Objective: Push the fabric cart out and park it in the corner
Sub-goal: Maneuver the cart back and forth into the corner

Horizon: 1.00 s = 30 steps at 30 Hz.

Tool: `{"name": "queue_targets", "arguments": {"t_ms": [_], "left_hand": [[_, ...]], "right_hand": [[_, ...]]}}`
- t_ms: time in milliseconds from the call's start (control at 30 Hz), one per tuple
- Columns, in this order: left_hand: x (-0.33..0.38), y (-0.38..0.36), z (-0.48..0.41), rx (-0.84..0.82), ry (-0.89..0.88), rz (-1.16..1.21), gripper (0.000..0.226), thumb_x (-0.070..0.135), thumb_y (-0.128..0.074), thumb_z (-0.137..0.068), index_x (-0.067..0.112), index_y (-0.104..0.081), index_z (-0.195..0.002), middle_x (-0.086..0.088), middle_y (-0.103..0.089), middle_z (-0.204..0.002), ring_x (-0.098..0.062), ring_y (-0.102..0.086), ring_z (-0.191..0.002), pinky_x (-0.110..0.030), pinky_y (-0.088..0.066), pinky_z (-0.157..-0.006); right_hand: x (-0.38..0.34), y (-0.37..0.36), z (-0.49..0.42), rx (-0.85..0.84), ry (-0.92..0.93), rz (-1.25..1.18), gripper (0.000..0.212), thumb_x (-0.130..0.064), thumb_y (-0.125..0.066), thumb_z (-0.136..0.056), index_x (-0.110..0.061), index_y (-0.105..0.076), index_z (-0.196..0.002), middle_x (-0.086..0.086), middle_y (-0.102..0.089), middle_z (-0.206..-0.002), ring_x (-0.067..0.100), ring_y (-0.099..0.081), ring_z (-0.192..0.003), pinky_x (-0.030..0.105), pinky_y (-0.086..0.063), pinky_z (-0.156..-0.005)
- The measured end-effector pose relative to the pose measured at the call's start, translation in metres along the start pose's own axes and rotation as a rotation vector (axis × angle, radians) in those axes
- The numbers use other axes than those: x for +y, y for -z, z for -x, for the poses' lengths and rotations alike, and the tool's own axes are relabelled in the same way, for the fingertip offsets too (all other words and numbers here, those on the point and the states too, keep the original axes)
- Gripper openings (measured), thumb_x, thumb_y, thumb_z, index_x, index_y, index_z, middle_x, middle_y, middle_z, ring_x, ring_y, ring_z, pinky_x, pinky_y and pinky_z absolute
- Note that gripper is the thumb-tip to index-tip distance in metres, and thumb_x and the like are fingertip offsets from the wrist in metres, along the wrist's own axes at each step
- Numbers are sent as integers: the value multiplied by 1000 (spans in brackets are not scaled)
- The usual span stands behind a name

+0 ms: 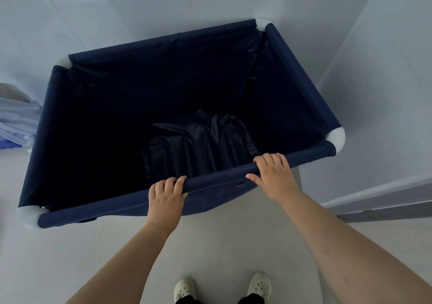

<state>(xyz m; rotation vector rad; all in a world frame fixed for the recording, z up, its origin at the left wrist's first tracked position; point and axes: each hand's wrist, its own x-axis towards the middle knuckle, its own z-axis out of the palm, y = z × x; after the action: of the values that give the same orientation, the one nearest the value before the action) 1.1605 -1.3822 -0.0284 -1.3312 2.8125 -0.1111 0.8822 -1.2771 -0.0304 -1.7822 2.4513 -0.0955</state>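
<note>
The fabric cart (301, 79) is a deep navy cloth bin on a frame with white corner joints. It fills the middle of the head view, its far end close to where two pale walls meet. A crumpled dark cloth (201, 147) lies at its bottom. My left hand (167, 198) grips the near top rail with fingers curled over it. My right hand (273, 175) holds the same rail further right, fingers over the bar and thumb spread along it. Both arms reach out in front of me.
Pale walls stand behind the cart (140, 6) and along its right side (385, 81). A grey baseboard or door sill (385, 200) runs at the right. Light blue cloth and bags (16, 119) sit left of the cart. My white shoes (184, 288) stand on light floor.
</note>
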Motion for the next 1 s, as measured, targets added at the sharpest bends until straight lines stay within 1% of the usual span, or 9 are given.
{"name": "queue_targets", "arguments": {"t_ms": [167,333,500,633,767,867,1000], "left_hand": [[35,0,-9,0,-46,9,47,28,-63,-84,10,-52,-126,-13,-62,-107,-34,-56,-92,-50,-46,-86],[73,-1,-19,46,-113,17,48,29,-63,-83,10,-51,-126,-11,-62,-105,-33,-55,-90,-49,-46,-84],[115,-2,-31,52,-158,34,47,31,-57,-86,12,-47,-128,-9,-60,-108,-31,-54,-95,-48,-44,-87],[141,0,-45,39,-213,29,45,34,-53,-88,14,-45,-128,-7,-60,-109,-30,-53,-96,-46,-44,-88],[133,2,-62,36,-270,21,46,32,-61,-85,12,-49,-124,-10,-61,-105,-33,-55,-91,-48,-46,-83],[117,6,-79,22,-316,16,47,28,-68,-82,10,-53,-122,-13,-62,-105,-36,-56,-89,-49,-47,-82],[109,8,-100,-22,-323,21,46,31,-56,-90,11,-48,-130,-15,-57,-117,-36,-52,-99,-48,-40,-91]], "right_hand": [[34,5,13,-9,-54,7,51,-57,-45,-86,-13,-53,-112,5,-59,-104,27,-53,-102,44,-33,-106],[73,9,27,-5,-106,20,53,-57,-45,-86,-12,-52,-114,6,-60,-107,27,-53,-105,43,-32,-107],[114,14,40,-45,-168,25,52,-55,-46,-86,-12,-50,-116,6,-58,-111,27,-50,-110,42,-27,-110],[142,21,51,-60,-224,53,52,-56,-44,-87,-13,-49,-117,7,-57,-113,28,-49,-111,42,-27,-109],[138,19,57,-33,-265,58,53,-57,-43,-88,-12,-49,-115,8,-57,-109,30,-50,-104,42,-31,-103],[122,14,55,16,-294,25,51,-56,-43,-88,-11,-51,-112,9,-57,-105,31,-50,-101,44,-32,-103],[120,11,45,22,-295,-14,50,-54,-42,-90,-12,-49,-116,9,-56,-108,31,-49,-103,44,-28,-107]]}}
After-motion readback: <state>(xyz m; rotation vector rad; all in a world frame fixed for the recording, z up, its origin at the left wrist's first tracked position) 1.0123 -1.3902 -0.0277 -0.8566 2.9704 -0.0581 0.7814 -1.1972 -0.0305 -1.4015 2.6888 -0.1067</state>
